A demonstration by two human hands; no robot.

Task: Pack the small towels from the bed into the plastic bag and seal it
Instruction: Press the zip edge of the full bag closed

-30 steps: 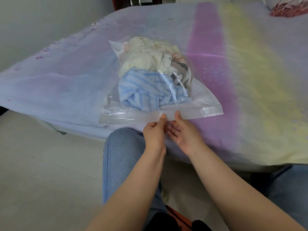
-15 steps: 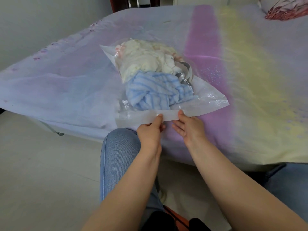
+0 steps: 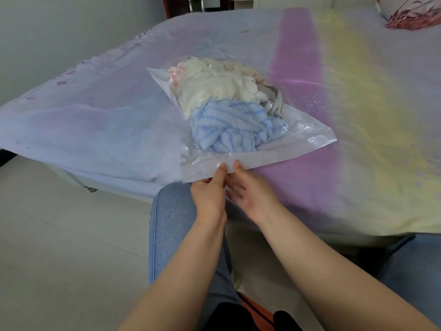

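Bag [image 3: 307,139] w/ blue towel [image 3: 236,130] & cream towel [image 3: 214,84] inside.

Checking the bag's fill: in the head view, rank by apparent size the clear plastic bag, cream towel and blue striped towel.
1. Clear plastic bag
2-3. Cream towel and blue striped towel: look alike, unranked.

No readable text or labels.

1. I have one view only, worn on the head, wide-angle.
2. It faces forward and down over the bed [image 3: 358,163] edge.
3. It sits close: forearms fill the near frame, the floor [image 3: 59,247] lies left.
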